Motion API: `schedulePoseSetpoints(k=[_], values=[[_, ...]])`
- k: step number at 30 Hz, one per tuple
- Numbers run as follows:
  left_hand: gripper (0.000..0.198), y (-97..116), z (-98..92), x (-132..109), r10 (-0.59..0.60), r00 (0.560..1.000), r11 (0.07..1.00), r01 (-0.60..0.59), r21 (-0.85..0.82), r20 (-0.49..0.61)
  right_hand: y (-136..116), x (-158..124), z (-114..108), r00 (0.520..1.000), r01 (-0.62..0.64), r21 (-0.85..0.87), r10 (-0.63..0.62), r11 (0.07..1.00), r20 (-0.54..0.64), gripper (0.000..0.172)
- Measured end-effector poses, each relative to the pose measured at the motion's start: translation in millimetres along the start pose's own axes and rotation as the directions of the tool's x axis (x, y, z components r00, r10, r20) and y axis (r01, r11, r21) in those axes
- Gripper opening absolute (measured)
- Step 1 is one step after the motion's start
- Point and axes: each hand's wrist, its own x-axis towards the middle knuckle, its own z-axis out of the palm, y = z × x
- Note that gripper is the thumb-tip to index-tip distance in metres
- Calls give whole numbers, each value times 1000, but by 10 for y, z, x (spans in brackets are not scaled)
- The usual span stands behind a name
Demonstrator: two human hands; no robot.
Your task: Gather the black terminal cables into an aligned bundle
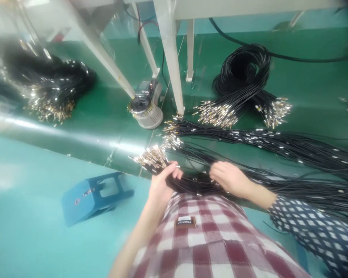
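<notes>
My left hand (164, 179) is wrapped round a bundle of black cables (191, 184) near their ends. Metal connectors (152, 159) fan out past its thumb. To the right, my right hand (227, 177) has its fingers curled down at the same cables; what sits between the fingertips is hidden. The bundle runs across my lap and off to the right. Just beyond it lies a second row of cables (249, 136), its connector ends (172, 127) pointing left.
A coiled cable bundle (243, 73) lies farther back on the green surface, and another heap of cables (55, 85) is at left. A round grey device with a dial (147, 106) stands by white metal legs (171, 58). A blue stool (89, 197) is at lower left.
</notes>
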Motion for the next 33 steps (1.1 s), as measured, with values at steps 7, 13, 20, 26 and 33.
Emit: schedulePoseSetpoints(k=[7,13,20,26,33], values=[[9,5,0,10,-17,1000,1000,17,3,3,27,-45,-19,991,-111,215,125,970,-50,27],[27,50,55,-43,15,998,1000,-16,8,53,-540,703,-298,967,-176,490,242,854,-74,32],[17,49,-67,42,-105,994,994,105,-7,-2,-271,975,-176,943,-300,484,180,822,278,36],[13,71,-105,64,-127,991,992,127,6,46,478,1169,449,817,-577,149,565,803,117,20],[9,79,-106,64,-85,995,996,85,0,47,506,1084,490,829,-543,275,558,794,24,17]])
